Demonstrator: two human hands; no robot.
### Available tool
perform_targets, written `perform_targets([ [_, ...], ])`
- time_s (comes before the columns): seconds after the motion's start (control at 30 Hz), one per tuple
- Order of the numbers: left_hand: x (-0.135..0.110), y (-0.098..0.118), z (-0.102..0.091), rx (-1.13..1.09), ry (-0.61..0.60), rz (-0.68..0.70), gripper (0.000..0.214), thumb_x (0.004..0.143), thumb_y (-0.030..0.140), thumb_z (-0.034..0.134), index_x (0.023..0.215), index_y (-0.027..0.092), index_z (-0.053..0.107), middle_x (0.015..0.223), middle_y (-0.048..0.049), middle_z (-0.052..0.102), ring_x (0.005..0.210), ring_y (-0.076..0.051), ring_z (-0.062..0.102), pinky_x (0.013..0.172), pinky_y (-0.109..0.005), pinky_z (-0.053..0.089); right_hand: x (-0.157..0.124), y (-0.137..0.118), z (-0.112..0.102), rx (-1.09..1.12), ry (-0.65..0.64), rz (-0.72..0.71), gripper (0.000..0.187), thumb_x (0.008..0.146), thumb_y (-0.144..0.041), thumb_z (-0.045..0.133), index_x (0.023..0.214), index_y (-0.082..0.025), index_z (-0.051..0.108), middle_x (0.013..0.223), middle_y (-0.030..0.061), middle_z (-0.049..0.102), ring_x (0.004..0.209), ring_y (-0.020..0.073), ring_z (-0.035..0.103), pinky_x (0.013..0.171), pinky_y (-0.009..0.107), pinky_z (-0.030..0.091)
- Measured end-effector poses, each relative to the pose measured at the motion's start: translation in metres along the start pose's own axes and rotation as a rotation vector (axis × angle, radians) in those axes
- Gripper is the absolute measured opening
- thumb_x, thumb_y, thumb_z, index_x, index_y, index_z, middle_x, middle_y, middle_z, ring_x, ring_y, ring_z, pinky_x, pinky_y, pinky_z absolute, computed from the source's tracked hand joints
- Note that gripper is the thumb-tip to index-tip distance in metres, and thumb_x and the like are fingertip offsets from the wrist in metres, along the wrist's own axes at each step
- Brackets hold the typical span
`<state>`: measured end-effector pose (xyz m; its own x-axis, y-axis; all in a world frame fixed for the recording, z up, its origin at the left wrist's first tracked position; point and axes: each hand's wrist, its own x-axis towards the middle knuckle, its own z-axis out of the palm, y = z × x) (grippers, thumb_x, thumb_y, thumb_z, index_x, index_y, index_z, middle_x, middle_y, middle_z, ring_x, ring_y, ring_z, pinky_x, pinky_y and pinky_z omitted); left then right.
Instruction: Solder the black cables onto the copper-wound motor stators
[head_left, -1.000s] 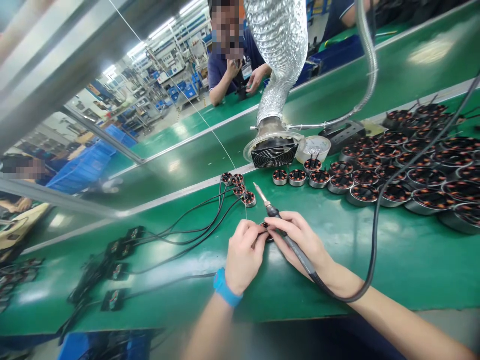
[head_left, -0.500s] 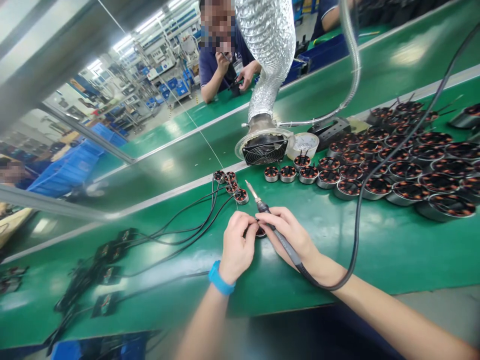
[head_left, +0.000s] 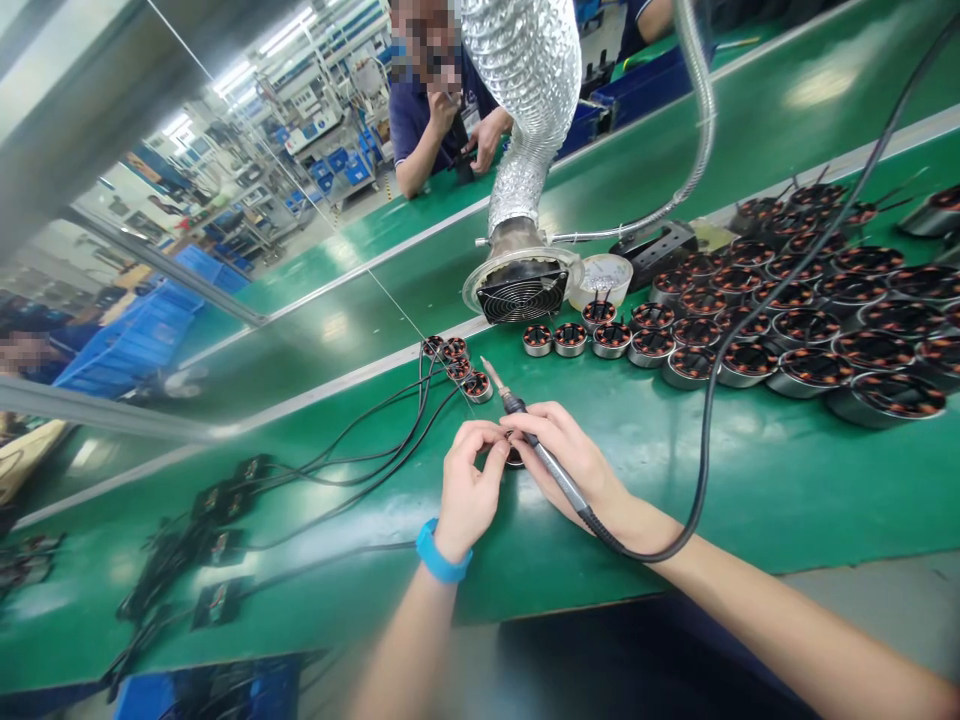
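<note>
My right hand (head_left: 574,455) is closed around a soldering iron (head_left: 553,462), whose bare metal tip points up and away from me. Its fingertips also reach a small round motor stator (head_left: 514,458) on the green bench, mostly covered by both hands. My left hand (head_left: 472,480), with a blue band on the wrist, pinches thumb and forefinger together at the stator's left side; what lies between them is hidden. A black cable (head_left: 360,551) runs from the left to beneath my left wrist. Just beyond my hands, several stators (head_left: 475,386) with black cables stand together.
Rows of copper-wound stators (head_left: 810,365) fill the right side. A fume fan (head_left: 523,292) on a foil duct hangs ahead, beside a white tub (head_left: 602,280). The iron's cord (head_left: 709,450) loops across the right. Cabled parts (head_left: 217,500) lie left; a co-worker (head_left: 427,120) sits opposite.
The whole view has shifted slightly. Both my hands stay together at the stator, with the soldering iron still in my right hand; the fingers have moved only a little.
</note>
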<state>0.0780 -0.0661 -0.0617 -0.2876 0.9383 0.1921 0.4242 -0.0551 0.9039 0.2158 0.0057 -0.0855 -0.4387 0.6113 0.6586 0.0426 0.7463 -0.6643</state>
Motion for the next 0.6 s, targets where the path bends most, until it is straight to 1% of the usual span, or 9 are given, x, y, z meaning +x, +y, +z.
perform_targets([
  [0.1, 0.002, -0.001, 0.0, -0.003, 0.003, -0.01, 0.015, 0.095, 0.022, 0.056, 0.082, 0.018, 0.062, 0.097, -0.0068, 0.062, 0.096, -0.02, 0.06, 0.087, -0.031, 0.047, 0.0, 0.001, 0.001, -0.015, 0.024, 0.007, 0.036, 0.096, -0.008, 0.048, 0.126, -0.024, 0.056, 0.104, 0.0074, 0.056, 0.088, 0.0165, 0.065, 0.076, 0.028, 0.059],
  [0.2, 0.004, -0.002, 0.0, 0.003, 0.003, -0.013, 0.016, 0.095, 0.023, 0.057, 0.081, 0.018, 0.063, 0.096, -0.0068, 0.063, 0.096, -0.02, 0.06, 0.088, -0.031, 0.047, 0.0, 0.003, 0.003, 0.003, 0.031, 0.024, 0.035, 0.096, -0.008, 0.049, 0.127, -0.023, 0.057, 0.106, 0.0085, 0.056, 0.089, 0.0164, 0.065, 0.078, 0.029, 0.059],
  [0.33, 0.004, -0.006, 0.001, -0.037, 0.004, -0.041, 0.016, 0.095, 0.024, 0.057, 0.082, 0.017, 0.063, 0.098, -0.0078, 0.063, 0.097, -0.02, 0.061, 0.089, -0.032, 0.048, 0.002, 0.001, -0.004, 0.04, 0.123, 0.043, 0.033, 0.096, -0.009, 0.054, 0.126, -0.023, 0.06, 0.104, 0.0075, 0.062, 0.092, 0.017, 0.066, 0.081, 0.03, 0.058],
  [0.4, 0.003, -0.008, 0.001, -0.068, 0.005, -0.062, 0.016, 0.095, 0.026, 0.058, 0.083, 0.017, 0.063, 0.099, -0.0084, 0.063, 0.099, -0.021, 0.063, 0.09, -0.034, 0.048, 0.001, -0.002, -0.011, 0.013, 0.195, 0.06, 0.029, 0.095, -0.012, 0.057, 0.121, -0.023, 0.063, 0.1, 0.0058, 0.067, 0.087, 0.0168, 0.067, 0.079, 0.029, 0.058],
  [0.47, 0.002, -0.009, 0.002, -0.1, 0.011, -0.081, 0.017, 0.095, 0.028, 0.058, 0.084, 0.017, 0.063, 0.099, -0.0088, 0.063, 0.102, -0.022, 0.064, 0.092, -0.035, 0.049, -0.003, -0.004, -0.018, -0.05, 0.277, 0.117, 0.02, 0.093, -0.015, 0.061, 0.111, -0.023, 0.067, 0.094, 0.0039, 0.071, 0.079, 0.0166, 0.069, 0.076, 0.029, 0.058],
  [0.53, 0.001, -0.01, 0.003, -0.125, 0.023, -0.096, 0.017, 0.095, 0.029, 0.059, 0.084, 0.017, 0.063, 0.1, -0.0088, 0.063, 0.104, -0.023, 0.065, 0.091, -0.034, 0.05, -0.01, -0.004, -0.024, -0.084, 0.344, 0.185, 0.012, 0.092, -0.019, 0.062, 0.101, -0.023, 0.07, 0.085, 0.0027, 0.072, 0.072, 0.0172, 0.07, 0.07, 0.03, 0.058],
  [0.6, 0.0, -0.009, 0.004, -0.135, 0.04, -0.1, 0.016, 0.095, 0.029, 0.059, 0.084, 0.017, 0.063, 0.1, -0.0087, 0.062, 0.104, -0.023, 0.065, 0.09, -0.034, 0.05, -0.016, -0.002, -0.028, -0.043, 0.373, 0.196, 0.01, 0.092, -0.022, 0.061, 0.093, -0.023, 0.071, 0.076, 0.0019, 0.07, 0.066, 0.0181, 0.069, 0.063, 0.031, 0.056],
])
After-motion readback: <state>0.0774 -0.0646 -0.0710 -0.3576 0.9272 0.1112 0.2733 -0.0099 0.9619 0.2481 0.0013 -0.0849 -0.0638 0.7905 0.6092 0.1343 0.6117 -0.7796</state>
